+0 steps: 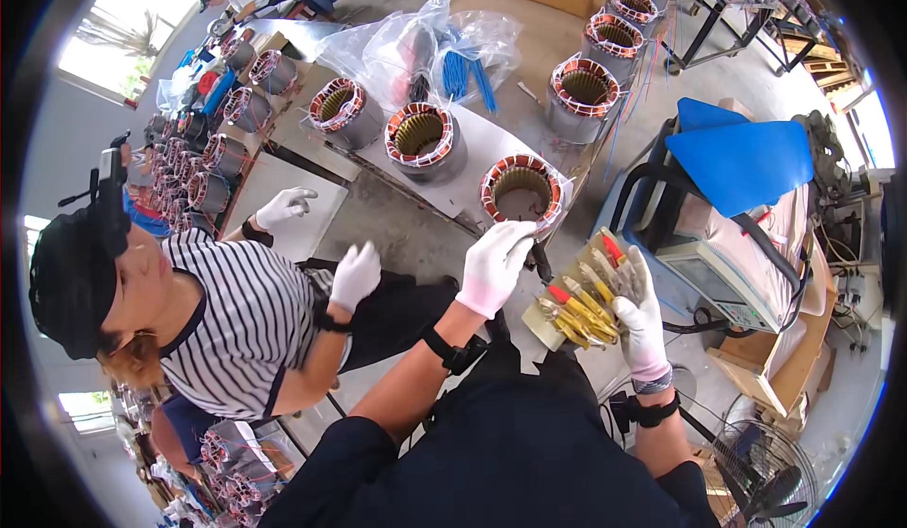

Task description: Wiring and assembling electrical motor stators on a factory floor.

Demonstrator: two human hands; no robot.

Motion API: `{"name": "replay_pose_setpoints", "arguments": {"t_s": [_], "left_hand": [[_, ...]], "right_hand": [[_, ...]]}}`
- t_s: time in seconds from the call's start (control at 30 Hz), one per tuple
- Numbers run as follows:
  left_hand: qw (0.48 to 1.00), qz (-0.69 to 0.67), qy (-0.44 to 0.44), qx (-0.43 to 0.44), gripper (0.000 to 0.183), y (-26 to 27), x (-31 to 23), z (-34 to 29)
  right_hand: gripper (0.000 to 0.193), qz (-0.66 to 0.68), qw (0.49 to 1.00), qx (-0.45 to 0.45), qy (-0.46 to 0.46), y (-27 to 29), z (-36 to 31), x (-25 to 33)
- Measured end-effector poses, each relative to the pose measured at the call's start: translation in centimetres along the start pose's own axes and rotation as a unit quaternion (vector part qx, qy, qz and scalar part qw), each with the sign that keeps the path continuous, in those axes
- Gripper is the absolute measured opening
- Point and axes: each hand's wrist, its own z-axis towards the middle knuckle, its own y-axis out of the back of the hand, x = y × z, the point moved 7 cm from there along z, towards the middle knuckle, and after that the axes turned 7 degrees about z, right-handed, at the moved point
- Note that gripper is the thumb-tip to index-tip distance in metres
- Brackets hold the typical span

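My left hand [495,265], in a white glove, reaches to the near rim of a motor stator [521,188] with copper windings and white lacing. Its fingertips are pressed together at that rim, and whatever they pinch is hidden. To the right, my gloved right hand [642,325] grips the edge of a pale clip board [542,325], its thumb in front. Several metal test clips with yellow and red sleeves [584,309] lie across the board, some yellow ends hanging past its lower edge. Two more stators [420,141] stand to the left on the same bench.
A co-worker [227,320] in a striped top and white gloves is close on my left. More stators [586,89] line the bench's right side. Clear plastic bags [406,51] with blue sleeving lie behind. A tester [723,282] on a blue cart and a fan [765,476] stand right.
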Motion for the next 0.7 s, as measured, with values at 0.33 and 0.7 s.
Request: {"name": "replay_pose_setpoints", "arguments": {"t_s": [0.33,0.7], "left_hand": [[0.983,-0.05,0.0,0.175,0.012,-1.1,1.5,1.1],[0.969,-0.029,-0.113,0.218,0.013,-1.2,1.5,1.4]], "right_hand": [[0.094,0.002,0.999,-0.034,-0.003,-0.8,2.0,-3.3],[0.09,-0.026,0.999,-0.044,0.005,-2.4,2.1,-3.5]]}}
